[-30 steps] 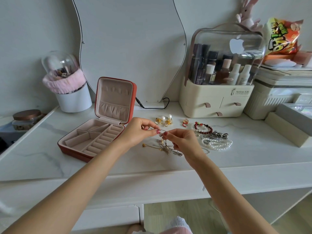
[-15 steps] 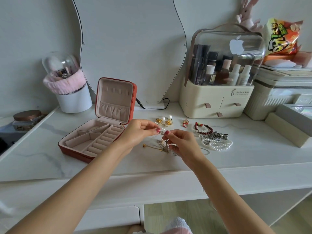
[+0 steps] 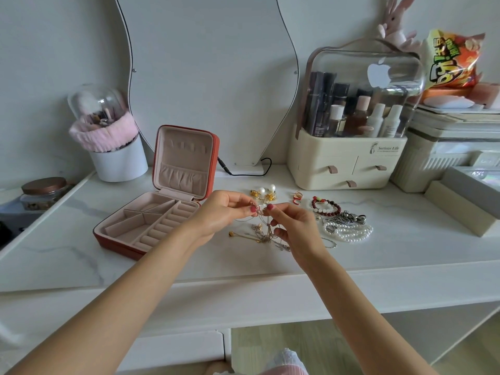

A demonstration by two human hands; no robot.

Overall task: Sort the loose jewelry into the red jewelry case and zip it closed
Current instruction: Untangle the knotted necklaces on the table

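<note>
My left hand (image 3: 221,212) and my right hand (image 3: 293,226) have come a little closer together than half a second ago, and both now pinch the same thin chain (image 3: 261,212) at its top, thumb against fingertip on each side. The chain is lifted a bit; its lower part hangs down into the tangled pile of chains (image 3: 266,235) on the tabletop (image 3: 405,247). The other fingers of my right hand are curled, and I cannot tell if they hold something more. I think I am separating one necklace from the tangle, so nothing has gone into the case yet.

The red jewelry case (image 3: 151,220) stands open just to the left of my left hand, near the left part of the tabletop, its lid upright and its compartments showing no jewelry. Behind my hands lie the pearl earrings (image 3: 266,192), then the rings (image 3: 297,198). To the right are the red bead bracelet (image 3: 326,208), a silver piece (image 3: 345,219) and the pearl strands (image 3: 349,231), all waiting.
</note>
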